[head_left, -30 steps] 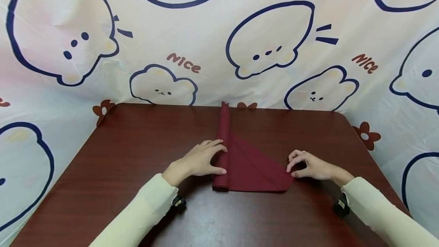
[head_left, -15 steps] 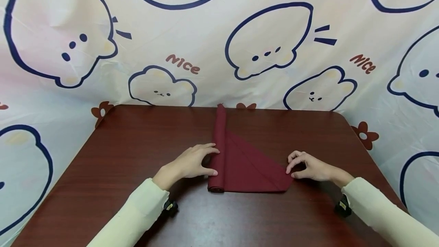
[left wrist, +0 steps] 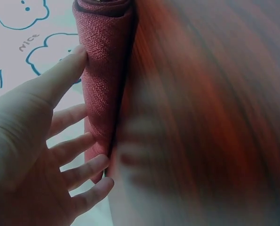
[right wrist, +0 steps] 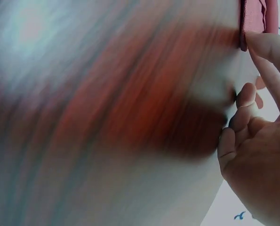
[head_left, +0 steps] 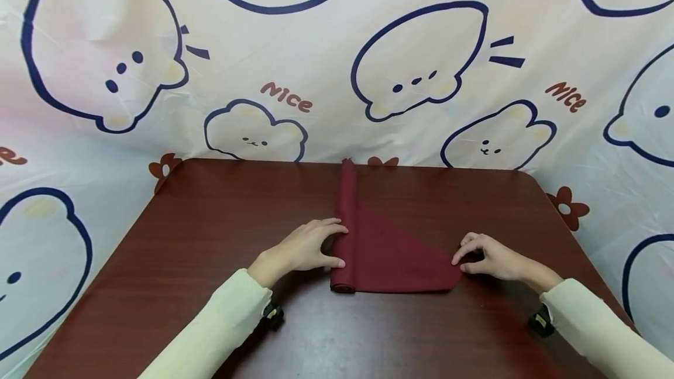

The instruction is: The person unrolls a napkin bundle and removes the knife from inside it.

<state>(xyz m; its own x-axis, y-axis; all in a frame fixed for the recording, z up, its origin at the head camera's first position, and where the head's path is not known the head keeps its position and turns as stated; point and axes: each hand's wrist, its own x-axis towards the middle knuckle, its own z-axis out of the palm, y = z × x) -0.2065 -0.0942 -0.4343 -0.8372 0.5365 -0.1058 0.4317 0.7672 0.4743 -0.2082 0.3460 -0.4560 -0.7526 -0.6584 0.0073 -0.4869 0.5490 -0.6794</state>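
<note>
A dark red cloth lies on the table, its left part wound into a long roll (head_left: 346, 227) and its right part a flat, tapering flap (head_left: 402, 256). My left hand (head_left: 302, 248) rests against the roll's left side, thumb and fingers spread apart. In the left wrist view, the thumb and fingertips touch the roll (left wrist: 104, 61) without wrapping round it. At the flap's right corner, my right hand (head_left: 492, 257) pinches the cloth between thumb and forefinger. The right wrist view shows only a small edge of the cloth (right wrist: 253, 19) at those fingertips, with the other fingers curled below.
The dark brown wooden table (head_left: 210, 209) has a glossy top with rounded far corners. Behind and beside it hangs a white sheet (head_left: 326, 51) printed with cartoon animals. A small black device (head_left: 541, 320) sits at the right wrist, and another (head_left: 272, 314) at the left.
The right hand has moved slightly right with the flap's corner, and the diagonal crease in the flap has smoothed out. The roll shifted a little left, then back right with the left hand.
</note>
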